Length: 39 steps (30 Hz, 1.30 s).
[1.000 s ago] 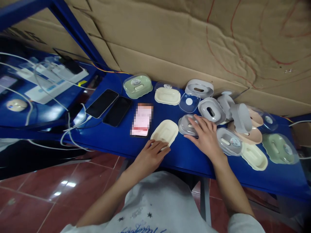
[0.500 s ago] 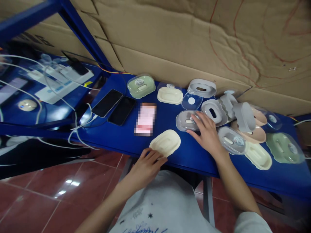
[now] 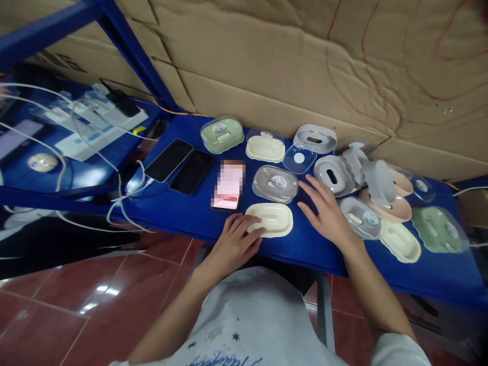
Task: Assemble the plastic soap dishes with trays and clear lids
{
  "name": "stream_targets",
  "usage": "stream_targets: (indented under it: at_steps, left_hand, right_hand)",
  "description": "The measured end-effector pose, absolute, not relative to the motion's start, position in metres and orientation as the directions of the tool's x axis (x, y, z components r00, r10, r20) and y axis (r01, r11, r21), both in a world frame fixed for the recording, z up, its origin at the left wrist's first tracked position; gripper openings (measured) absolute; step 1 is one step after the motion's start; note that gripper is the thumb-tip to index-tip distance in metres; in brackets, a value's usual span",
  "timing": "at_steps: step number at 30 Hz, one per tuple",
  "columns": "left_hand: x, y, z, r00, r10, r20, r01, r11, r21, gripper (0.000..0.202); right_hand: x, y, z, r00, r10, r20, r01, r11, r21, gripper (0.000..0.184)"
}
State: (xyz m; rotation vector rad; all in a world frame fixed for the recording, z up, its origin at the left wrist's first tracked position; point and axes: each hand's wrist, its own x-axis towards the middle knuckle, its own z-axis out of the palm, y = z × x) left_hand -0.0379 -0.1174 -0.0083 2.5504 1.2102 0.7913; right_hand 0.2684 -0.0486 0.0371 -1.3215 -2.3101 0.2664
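Note:
My left hand (image 3: 239,236) is at the left end of a cream oval soap dish (image 3: 280,222). Its fingers reach over the rim into the dish, which lies flat near the table's front edge. Just behind stands a grey soap dish (image 3: 265,184) under a clear lid with a round label. My right hand (image 3: 326,213) is open, fingers spread, with its fingertips close to the right end of that grey dish; whether they touch it is unclear.
A phone with a blurred screen (image 3: 229,185) and two dark phones (image 3: 190,172) lie left. A green lidded dish (image 3: 222,134), another cream dish (image 3: 266,149) and a clear lid (image 3: 299,157) line the back. Several grey, peach and green parts crowd the right. Cardboard (image 3: 247,66) stands behind.
The grey lidded dish has shifted left, and my right fingers have come off its top. The cream dish has turned and moved slightly right under my left hand.

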Motion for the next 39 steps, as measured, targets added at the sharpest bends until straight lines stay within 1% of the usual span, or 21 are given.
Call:
stream_targets:
  at_steps: [2, 4, 7, 9, 11, 15, 18, 20, 23, 25, 27, 30, 31, 33, 35, 37, 39]
  left_hand:
    - [-0.035, -0.114, -0.013, 0.489, 0.774, 0.403, 0.662, -0.63, 0.406, 0.027]
    - [-0.033, -0.11, -0.017, 0.476, 0.772, 0.42, 0.662, -0.629, 0.407, 0.029]
    - [-0.033, -0.107, -0.021, 0.483, 0.762, 0.432, 0.644, -0.643, 0.414, 0.025]
    - [-0.032, -0.107, -0.023, 0.482, 0.759, 0.437, 0.628, -0.647, 0.432, 0.018]
    - [-0.032, -0.107, -0.024, 0.471, 0.762, 0.443, 0.616, -0.644, 0.453, 0.014]
    - [-0.031, -0.106, -0.024, 0.471, 0.765, 0.439, 0.607, -0.642, 0.469, 0.013]
    - [-0.031, -0.105, -0.024, 0.476, 0.763, 0.437, 0.6, -0.645, 0.473, 0.014]
    - [-0.032, -0.106, -0.024, 0.474, 0.764, 0.437, 0.597, -0.644, 0.479, 0.014]
    - [-0.032, -0.106, -0.024, 0.474, 0.764, 0.437, 0.596, -0.644, 0.48, 0.013]
    - [-0.033, -0.106, -0.024, 0.476, 0.763, 0.437, 0.592, -0.646, 0.481, 0.013]
    - [-0.034, -0.105, -0.024, 0.482, 0.761, 0.434, 0.585, -0.648, 0.487, 0.012]
    - [-0.036, -0.104, -0.024, 0.487, 0.76, 0.429, 0.568, -0.649, 0.506, 0.01]
    - [-0.036, -0.104, -0.024, 0.486, 0.762, 0.429, 0.564, -0.648, 0.512, 0.01]
    - [-0.037, -0.103, -0.024, 0.482, 0.764, 0.429, 0.565, -0.646, 0.514, 0.01]
    - [-0.036, -0.102, -0.024, 0.482, 0.766, 0.425, 0.572, -0.643, 0.51, 0.01]
    - [-0.036, -0.101, -0.023, 0.487, 0.765, 0.421, 0.571, -0.644, 0.509, 0.01]
    - [-0.035, -0.101, -0.022, 0.497, 0.763, 0.413, 0.567, -0.646, 0.511, 0.01]
  right_hand:
    - [0.269, -0.039, 0.048, -0.425, 0.854, 0.3, 0.795, 0.511, -0.328, 0.05]
    - [0.268, -0.023, 0.057, -0.424, 0.864, 0.272, 0.838, 0.488, -0.244, 0.046]
    - [0.26, 0.01, 0.063, -0.45, 0.875, 0.18, 0.876, 0.471, -0.1, 0.045]
    - [0.251, 0.035, 0.065, -0.481, 0.869, 0.12, 0.871, 0.489, -0.044, 0.044]
    - [0.239, 0.058, 0.067, -0.52, 0.851, 0.077, 0.85, 0.524, -0.051, 0.044]
    - [0.21, 0.098, 0.073, -0.602, 0.798, -0.003, 0.793, 0.598, -0.12, 0.045]
    - [0.187, 0.117, 0.068, -0.605, 0.782, -0.153, 0.796, 0.6, -0.081, 0.038]
    - [0.173, 0.125, 0.062, -0.586, 0.785, -0.204, 0.806, 0.59, -0.043, 0.034]
    - [0.163, 0.132, 0.058, -0.578, 0.793, -0.193, 0.811, 0.585, -0.026, 0.025]
    - [0.168, 0.13, 0.064, -0.577, 0.799, -0.17, 0.814, 0.579, -0.042, 0.024]
    - [0.182, 0.116, 0.077, -0.583, 0.809, -0.079, 0.811, 0.573, -0.115, 0.024]
    - [0.216, 0.065, 0.101, -0.576, 0.804, 0.148, 0.751, 0.592, -0.291, 0.023]
    - [0.228, 0.04, 0.107, -0.562, 0.805, 0.191, 0.733, 0.591, -0.335, 0.021]
    - [0.25, -0.017, 0.109, -0.495, 0.835, 0.24, 0.743, 0.55, -0.382, 0.016]
    - [0.264, -0.072, 0.097, -0.474, 0.845, 0.25, 0.745, 0.535, -0.397, 0.013]
    - [0.271, -0.118, 0.073, -0.448, 0.867, 0.22, 0.763, 0.498, -0.411, 0.015]
    - [0.273, -0.149, 0.046, -0.388, 0.894, 0.225, 0.795, 0.448, -0.41, 0.018]
